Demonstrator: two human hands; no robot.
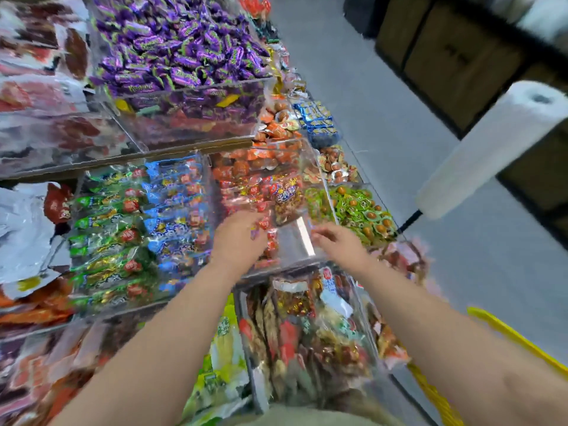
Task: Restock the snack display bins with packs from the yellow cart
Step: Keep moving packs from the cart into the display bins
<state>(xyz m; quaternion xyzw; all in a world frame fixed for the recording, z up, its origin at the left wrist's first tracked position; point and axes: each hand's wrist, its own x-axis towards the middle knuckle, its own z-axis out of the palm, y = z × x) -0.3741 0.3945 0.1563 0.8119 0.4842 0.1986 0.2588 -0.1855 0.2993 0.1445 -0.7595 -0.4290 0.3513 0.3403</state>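
Reaching into 1 clear bin (292,245) of red snack packs (246,182), my 2 hands sit apart, with the bin's bare near corner between them. My left hand (241,238) lies on the near end of the red heap. Its fingertips are lost in blur, so I cannot tell whether it grips a pack. My right hand (338,244) hovers by the bin's right wall with bent fingers, and I cannot tell whether it holds anything either. The red packs are too many and too smeared to count.

Just left of that bin run 1 column of blue packs (175,210) and 1 of green packs (104,241). Farther back is a heap of purple candies (184,41). To the right lie green-wrapped pieces (359,210). My 2 forearms cross over a lower bin of mixed packs (307,333) and hide part of it. A strip of the yellow cart (491,324) shows at the lower right, beside my right forearm. 1 white roll (491,149) hangs over the grey floor.
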